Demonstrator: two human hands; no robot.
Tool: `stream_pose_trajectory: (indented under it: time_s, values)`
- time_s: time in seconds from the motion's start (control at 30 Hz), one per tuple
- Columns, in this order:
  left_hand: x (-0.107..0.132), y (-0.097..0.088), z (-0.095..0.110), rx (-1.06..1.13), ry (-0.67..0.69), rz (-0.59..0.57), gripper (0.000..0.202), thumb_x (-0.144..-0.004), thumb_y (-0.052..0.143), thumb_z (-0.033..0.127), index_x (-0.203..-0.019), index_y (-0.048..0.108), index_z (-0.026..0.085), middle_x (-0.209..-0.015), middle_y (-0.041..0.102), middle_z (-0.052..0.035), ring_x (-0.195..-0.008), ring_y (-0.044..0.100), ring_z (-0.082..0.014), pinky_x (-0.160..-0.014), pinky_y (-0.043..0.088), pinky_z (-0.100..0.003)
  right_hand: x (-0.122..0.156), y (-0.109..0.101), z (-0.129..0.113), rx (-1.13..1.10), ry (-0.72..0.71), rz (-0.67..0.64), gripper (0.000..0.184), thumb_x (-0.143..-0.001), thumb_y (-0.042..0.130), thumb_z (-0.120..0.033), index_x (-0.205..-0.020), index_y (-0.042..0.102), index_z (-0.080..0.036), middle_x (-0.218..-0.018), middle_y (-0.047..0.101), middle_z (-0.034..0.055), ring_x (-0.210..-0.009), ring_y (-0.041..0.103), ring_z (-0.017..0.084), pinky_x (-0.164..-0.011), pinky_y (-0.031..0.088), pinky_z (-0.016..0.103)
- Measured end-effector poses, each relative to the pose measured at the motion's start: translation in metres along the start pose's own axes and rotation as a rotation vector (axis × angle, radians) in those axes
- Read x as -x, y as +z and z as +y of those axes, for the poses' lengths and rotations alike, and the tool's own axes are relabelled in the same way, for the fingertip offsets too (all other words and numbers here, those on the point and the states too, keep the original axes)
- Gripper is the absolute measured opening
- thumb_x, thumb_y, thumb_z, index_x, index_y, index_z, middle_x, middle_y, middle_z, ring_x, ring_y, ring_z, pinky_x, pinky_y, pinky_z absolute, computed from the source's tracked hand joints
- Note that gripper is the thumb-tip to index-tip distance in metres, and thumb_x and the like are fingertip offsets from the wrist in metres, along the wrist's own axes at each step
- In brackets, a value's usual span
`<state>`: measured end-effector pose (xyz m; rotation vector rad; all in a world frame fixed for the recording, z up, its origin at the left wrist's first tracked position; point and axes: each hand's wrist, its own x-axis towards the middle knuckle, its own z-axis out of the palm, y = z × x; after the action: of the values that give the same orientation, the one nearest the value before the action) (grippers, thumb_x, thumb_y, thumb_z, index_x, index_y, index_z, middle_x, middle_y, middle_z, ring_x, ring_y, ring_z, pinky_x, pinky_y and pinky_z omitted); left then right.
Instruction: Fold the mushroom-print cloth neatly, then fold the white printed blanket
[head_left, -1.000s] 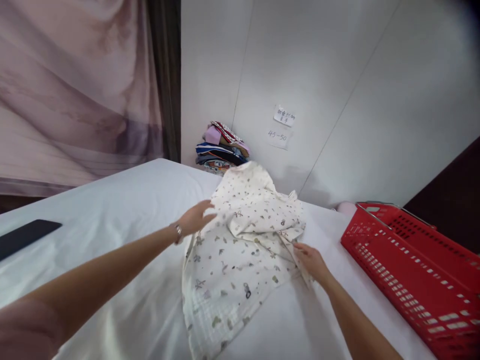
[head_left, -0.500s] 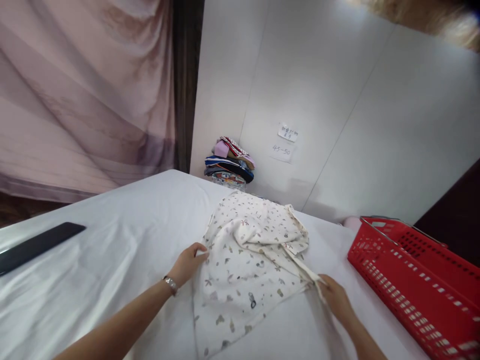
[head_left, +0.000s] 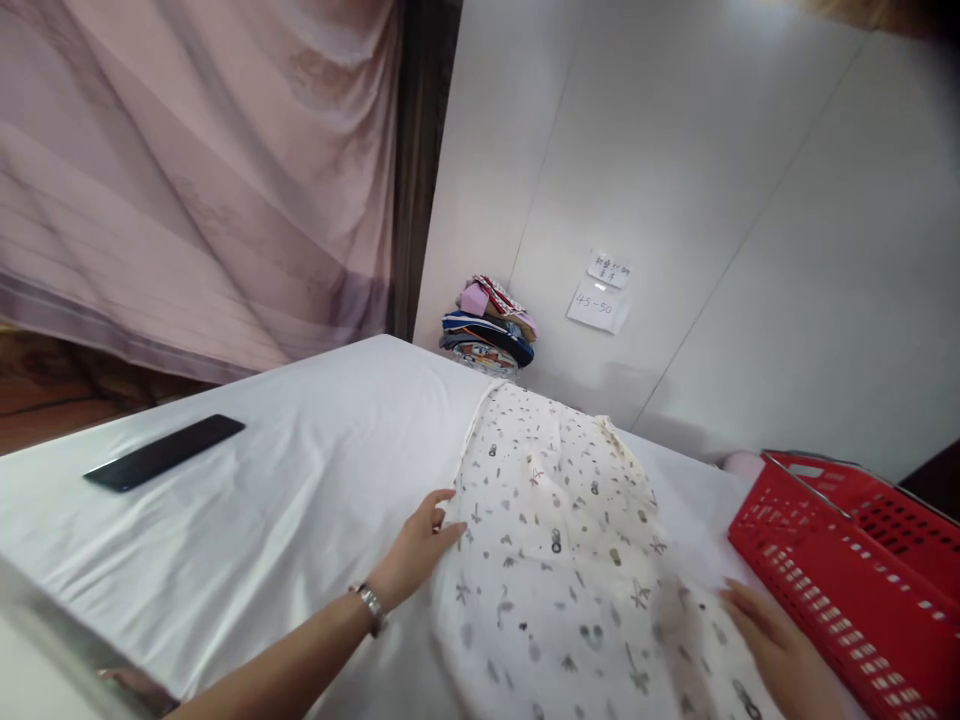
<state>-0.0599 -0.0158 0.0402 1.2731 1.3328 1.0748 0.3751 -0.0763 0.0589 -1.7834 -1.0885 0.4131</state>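
A thin white cloth [head_left: 555,560] printed with small grey, green and reddish motifs lies spread on the white-covered table. Whether it is a garment or a plain sheet I cannot tell. At its left edge is my left hand [head_left: 416,550], thumb and forefinger apart and touching the fabric, with a silver band on the wrist. My right hand [head_left: 776,640] is by the cloth's right edge, near the red basket. Motion blurs its fingers and the nearby fabric, so its hold is unclear. The cloth's near end runs out of view at the bottom.
A red plastic basket [head_left: 825,560] with metal handles stands at the right. Folded clothes [head_left: 487,325] are piled against the wall at the back. On the left of the tabletop [head_left: 300,490] lies a flat black object [head_left: 169,452]. A pale blurred panel [head_left: 52,650] fills the lower left corner.
The bunched fold in the cloth has opened out, and the fabric now spreads nearer and farther right. My right hand has moved right and down. The view has turned slightly left.
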Motion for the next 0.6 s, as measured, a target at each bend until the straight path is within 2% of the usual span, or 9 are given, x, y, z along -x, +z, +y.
stream_pose_trajectory:
  time_s: [0.1, 0.2, 0.27, 0.33, 0.4, 0.47, 0.6]
  values:
    - [-0.008, 0.018, -0.006, 0.186, -0.093, 0.000, 0.059, -0.078, 0.048, 0.047, -0.126, 0.026, 0.021, -0.064, 0.046, 0.0068, -0.043, 0.041, -0.0073, -0.041, 0.032, -0.021, 0.029, 0.077, -0.037, -0.232, 0.109, -0.365, 0.048, -0.054, 0.069, -0.049, -0.090, 0.066, -0.018, -0.081, 0.069, 0.0074, -0.075, 0.065, 0.026, -0.073, 0.053, 0.039]
    - [-0.015, 0.028, -0.016, 0.263, -0.214, 0.096, 0.054, -0.080, 0.043, 0.044, -0.124, 0.026, 0.017, -0.071, 0.050, 0.0030, -0.042, 0.044, -0.0074, -0.041, 0.034, -0.022, 0.059, 0.156, -0.079, -0.390, 0.092, -0.651, 0.043, -0.064, 0.065, -0.047, -0.095, 0.064, -0.017, -0.086, 0.068, 0.0077, -0.076, 0.064, 0.022, -0.070, 0.052, 0.036]
    - [-0.020, 0.025, -0.025, 0.150, -0.165, 0.164, 0.047, -0.080, 0.043, 0.041, -0.118, 0.032, 0.016, -0.070, 0.050, 0.0029, -0.043, 0.045, -0.0087, -0.044, 0.036, -0.023, 0.073, 0.202, -0.098, -0.446, 0.066, -0.745, 0.040, -0.066, 0.064, -0.045, -0.095, 0.063, -0.017, -0.089, 0.066, 0.0076, -0.077, 0.063, 0.021, -0.062, 0.052, 0.032]
    - [-0.025, 0.015, -0.033, -0.053, -0.028, 0.234, 0.041, -0.079, 0.044, 0.039, -0.114, 0.037, 0.018, -0.073, 0.052, 0.0019, -0.050, 0.049, -0.0105, -0.051, 0.040, -0.025, 0.082, 0.239, -0.107, -0.423, 0.054, -0.769, 0.037, -0.066, 0.065, -0.042, -0.094, 0.062, -0.018, -0.087, 0.064, 0.0063, -0.074, 0.062, 0.020, -0.054, 0.050, 0.028]
    - [-0.031, 0.002, -0.039, -0.266, 0.047, 0.295, 0.038, -0.079, 0.044, 0.035, -0.112, 0.040, 0.018, -0.081, 0.055, -0.0006, -0.058, 0.053, -0.0116, -0.059, 0.042, -0.025, 0.088, 0.267, -0.110, -0.370, 0.072, -0.799, 0.036, -0.066, 0.064, -0.040, -0.094, 0.060, -0.019, -0.081, 0.063, 0.0041, -0.067, 0.061, 0.018, -0.047, 0.047, 0.025]
    - [-0.038, -0.009, -0.042, -0.434, 0.037, 0.296, 0.035, -0.079, 0.045, 0.030, -0.111, 0.043, 0.016, -0.087, 0.057, -0.0031, -0.066, 0.056, -0.0127, -0.064, 0.042, -0.025, 0.094, 0.285, -0.111, -0.312, 0.099, -0.853, 0.037, -0.066, 0.064, -0.040, -0.096, 0.058, -0.019, -0.072, 0.060, 0.0012, -0.058, 0.058, 0.016, -0.042, 0.045, 0.024]
    - [-0.051, -0.014, -0.041, -0.555, -0.024, 0.149, 0.029, -0.076, 0.049, 0.019, -0.104, 0.048, 0.013, -0.069, 0.058, -0.0014, -0.070, 0.058, -0.0150, -0.066, 0.040, -0.024, 0.105, 0.300, -0.115, -0.231, 0.107, -0.902, 0.039, -0.068, 0.062, -0.042, -0.097, 0.055, -0.018, -0.063, 0.056, -0.0016, -0.049, 0.054, 0.014, -0.037, 0.042, 0.024]
